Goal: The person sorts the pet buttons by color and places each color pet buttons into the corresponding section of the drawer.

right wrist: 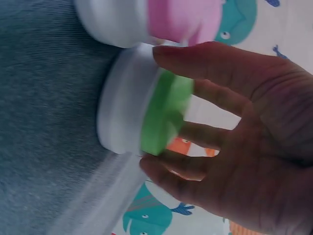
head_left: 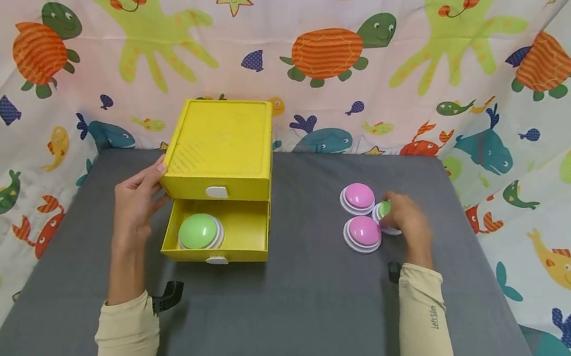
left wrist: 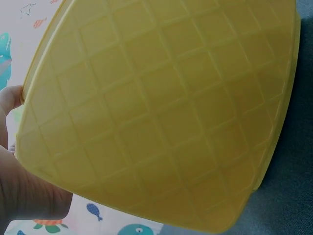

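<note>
Head view: left of centre, the left hand [head_left: 139,194] grips the yellow box [head_left: 221,141]; one green button [head_left: 198,231] already sits in its open lower drawer [head_left: 242,229]. Right of centre, two pink buttons [head_left: 364,230] lie outside.

Left wrist view: the box's side fills the frame.

Right wrist view: the right hand [right wrist: 239,132] grasps the small green button [right wrist: 128,100] mid-frame (seemingly unlifted).

From where I stand, I can read "Let's Slim" on the person's right sleeve [head_left: 428,338]. The small dark lettering runs lengthwise along it.

Perhaps a booth, walled with sea-animal cloth [head_left: 267,17].
</note>
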Demonstrator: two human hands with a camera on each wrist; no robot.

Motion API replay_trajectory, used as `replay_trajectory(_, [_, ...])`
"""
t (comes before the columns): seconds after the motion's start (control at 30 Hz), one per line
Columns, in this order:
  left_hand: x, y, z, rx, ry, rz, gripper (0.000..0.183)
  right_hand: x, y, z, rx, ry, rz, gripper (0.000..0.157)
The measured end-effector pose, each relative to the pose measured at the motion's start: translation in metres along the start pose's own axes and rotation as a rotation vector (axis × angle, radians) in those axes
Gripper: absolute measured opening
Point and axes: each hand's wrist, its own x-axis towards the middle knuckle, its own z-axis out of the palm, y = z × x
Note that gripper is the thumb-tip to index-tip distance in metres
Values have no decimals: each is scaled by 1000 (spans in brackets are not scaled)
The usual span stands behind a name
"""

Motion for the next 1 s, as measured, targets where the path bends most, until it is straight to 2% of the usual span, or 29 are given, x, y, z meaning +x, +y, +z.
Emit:
replay_trajectory(0.23, [0, -1, -1, 24, 3, -6, 49, 9, 4, 8, 22, 62, -14, 69])
replay_trajectory(0.4, [1, -2, -1, 6, -6, 1, 48, 5, 6, 5, 45, 121, -3, 70])
replay_trajectory(0.6, [1, -3, -1, -18, -5, 4, 47, -14, 1, -2, 65, 214, 12, 67])
replay_trajectory(0.77, [0, -2, -1, -29, -5, -1, 47, -35, -9, -10, 76, 259, 29, 70])
replay_trajectory(1.0, [0, -3, 0, -32, -2, 4, 47, -62, -22, -19, 73, 298, -25, 72])
